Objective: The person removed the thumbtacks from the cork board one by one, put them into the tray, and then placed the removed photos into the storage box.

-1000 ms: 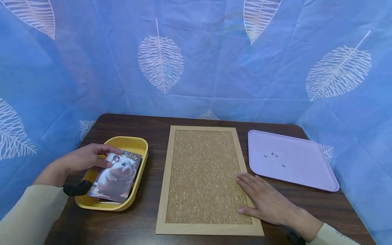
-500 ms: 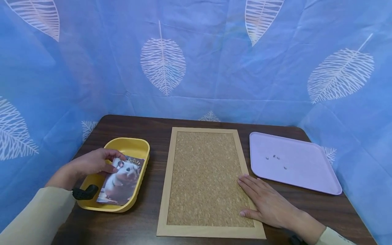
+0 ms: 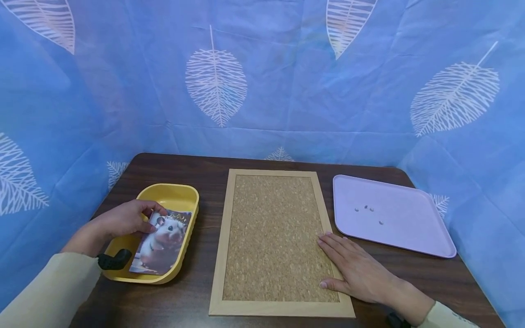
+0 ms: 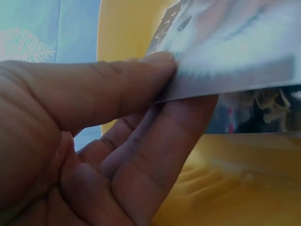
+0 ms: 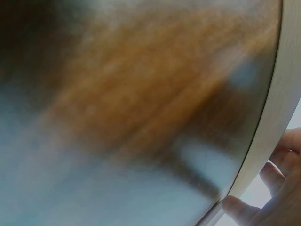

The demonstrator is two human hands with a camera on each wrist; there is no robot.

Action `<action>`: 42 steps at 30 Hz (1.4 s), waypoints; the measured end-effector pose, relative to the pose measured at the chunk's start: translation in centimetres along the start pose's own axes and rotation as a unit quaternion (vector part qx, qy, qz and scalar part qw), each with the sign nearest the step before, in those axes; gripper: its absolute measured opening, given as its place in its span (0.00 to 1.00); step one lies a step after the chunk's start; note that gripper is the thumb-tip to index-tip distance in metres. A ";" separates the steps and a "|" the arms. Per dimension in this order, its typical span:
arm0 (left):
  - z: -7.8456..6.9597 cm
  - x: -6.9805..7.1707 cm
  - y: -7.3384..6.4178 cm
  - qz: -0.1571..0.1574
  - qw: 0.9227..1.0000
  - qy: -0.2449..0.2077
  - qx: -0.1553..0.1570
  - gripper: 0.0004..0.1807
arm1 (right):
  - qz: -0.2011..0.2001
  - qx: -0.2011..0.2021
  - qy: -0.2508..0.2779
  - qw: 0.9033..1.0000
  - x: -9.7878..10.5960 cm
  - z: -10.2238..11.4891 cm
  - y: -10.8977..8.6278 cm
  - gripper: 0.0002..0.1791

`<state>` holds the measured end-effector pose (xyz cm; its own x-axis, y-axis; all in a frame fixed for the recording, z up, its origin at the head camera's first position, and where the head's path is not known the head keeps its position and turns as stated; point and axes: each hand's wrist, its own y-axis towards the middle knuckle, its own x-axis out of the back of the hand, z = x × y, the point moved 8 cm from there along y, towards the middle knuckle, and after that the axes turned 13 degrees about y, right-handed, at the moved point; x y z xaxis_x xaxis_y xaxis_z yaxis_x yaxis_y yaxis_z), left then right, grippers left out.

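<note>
My left hand (image 3: 123, 222) reaches into a yellow basket (image 3: 180, 193). Thumb and fingers pinch the left edge of a picture card (image 3: 162, 246) that shows a white, mouse-like animal with a crown. In the left wrist view this card (image 4: 235, 61) lifts off a darker second card (image 4: 263, 110) beneath it. My right hand (image 3: 357, 269) lies with its fingers extended on the right side of a wood-framed cork board (image 3: 275, 237). In the right wrist view its fingers (image 5: 242, 210) are at the pale frame (image 5: 268, 122); the rest there is blurred.
A lilac tray (image 3: 414, 218) with several tiny metallic pieces (image 3: 381, 222) stands right of the board. Everything rests on a dark wooden table (image 3: 205, 282). Blue leaf-print cloth (image 3: 279, 91) encloses its back and sides.
My left hand has shifted slightly right and down with the picture card, which now covers the pale edge seen under it a second ago. My right hand keeps its place on the board.
</note>
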<state>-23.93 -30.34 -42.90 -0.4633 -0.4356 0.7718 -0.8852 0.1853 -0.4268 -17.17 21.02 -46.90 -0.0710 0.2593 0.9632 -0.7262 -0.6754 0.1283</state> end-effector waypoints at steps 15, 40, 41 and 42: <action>0.1 0.3 0.1 -0.012 0.999 0.040 0.011 0.24 | 0.002 -0.003 0.006 1.000 0.0 0.0 0.0 0.51; -6.0 0.9 -3.2 -0.117 0.973 0.197 0.035 0.28 | -0.009 0.008 0.009 1.000 0.2 0.9 0.6 0.47; -7.2 0.7 -3.6 -0.139 0.968 0.209 0.022 0.27 | -0.013 0.010 0.009 1.000 0.4 1.0 0.8 0.45; -8.5 0.5 -4.1 -0.162 0.962 0.220 0.009 0.27 | -0.017 0.009 0.012 1.000 0.7 1.1 1.0 0.43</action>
<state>-20.87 -23.84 -36.77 -0.1407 -0.0524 0.9887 -0.9870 0.0861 -0.1359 -17.21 19.75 -45.84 -0.0626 0.2980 0.9525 -0.7162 -0.6781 0.1651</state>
